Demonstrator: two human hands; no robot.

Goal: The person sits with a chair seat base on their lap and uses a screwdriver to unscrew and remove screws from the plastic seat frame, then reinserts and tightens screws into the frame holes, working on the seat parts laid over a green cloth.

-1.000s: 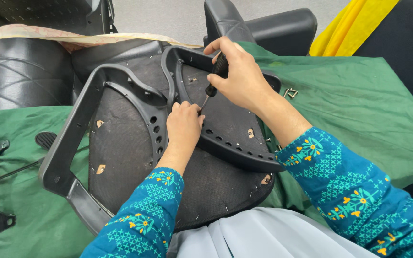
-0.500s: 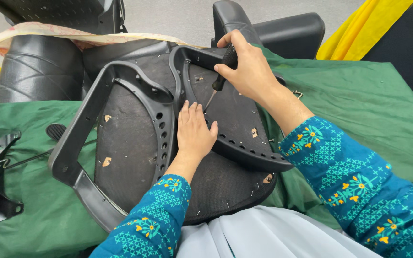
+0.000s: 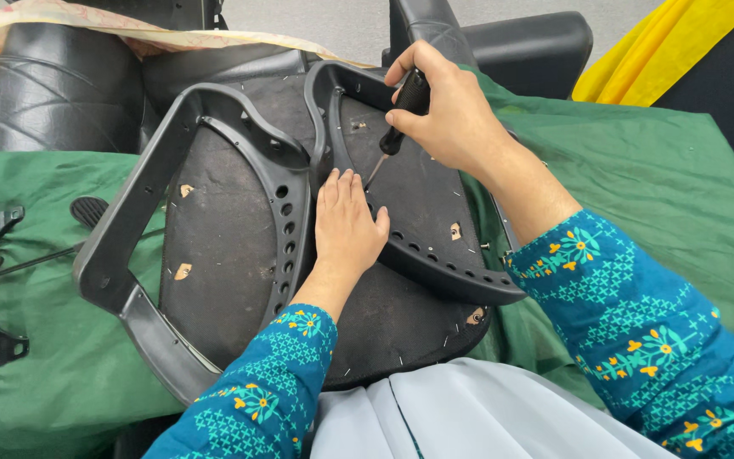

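I note my right hand [image 3: 452, 115] gripping a black-handled screwdriver [image 3: 394, 127], tip down on the upturned seat base [image 3: 239, 246] lying on green cloth [image 3: 656, 195]. My left hand [image 3: 346, 225] lies flat, fingers extended, beside the tip.

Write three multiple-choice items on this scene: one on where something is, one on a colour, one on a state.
1. Where does the left hand rest?
A. flat on the black seat base
B. on the yellow cloth
C. on the metal bracket

2. What colour is the cloth under the seat base?
A. red
B. green
C. white

3. How is the screwdriver held?
A. lying loose on the cloth
B. gripped in the right hand, tip down at the seat base
C. held by both hands

Answers:
1 A, the palm lies flat beside the plastic frame.
2 B, green fabric spreads out on both sides.
3 B, the right fingers wrap the black handle.
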